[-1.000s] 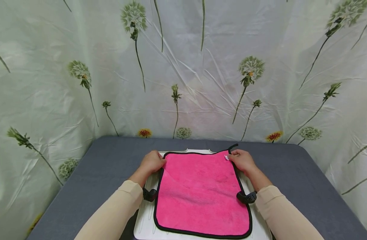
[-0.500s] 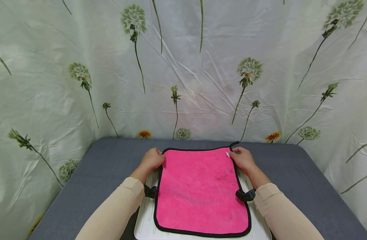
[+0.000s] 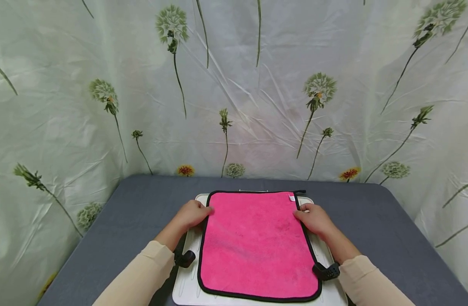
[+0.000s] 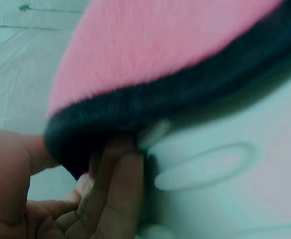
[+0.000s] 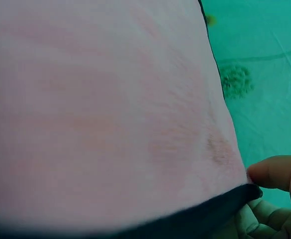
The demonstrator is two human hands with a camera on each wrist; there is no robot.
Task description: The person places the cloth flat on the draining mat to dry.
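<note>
A pink cloth (image 3: 253, 242) with black edging lies spread over a white board (image 3: 186, 280) that has raised oval marks. My left hand (image 3: 192, 216) pinches the cloth's left edge below its far corner. In the left wrist view, the thumb is at the black edging (image 4: 135, 104) and the other fingers (image 4: 120, 194) curl beneath. On the opposite side my right hand (image 3: 314, 219) pinches the right edge, below a small white tag (image 3: 292, 198). The right wrist view shows the thumb (image 5: 274, 172) on the cloth and fingers under its border.
The board rests on a table with a dark grey cover (image 3: 372, 221). Behind it hangs a pale curtain (image 3: 272, 93) printed with dandelions. A black strap device (image 3: 326, 271) sits on each wrist.
Both hands have slid a little nearer along the cloth's sides. The cloth's far edge rose slightly, then came down, and the board's far corners show again.
</note>
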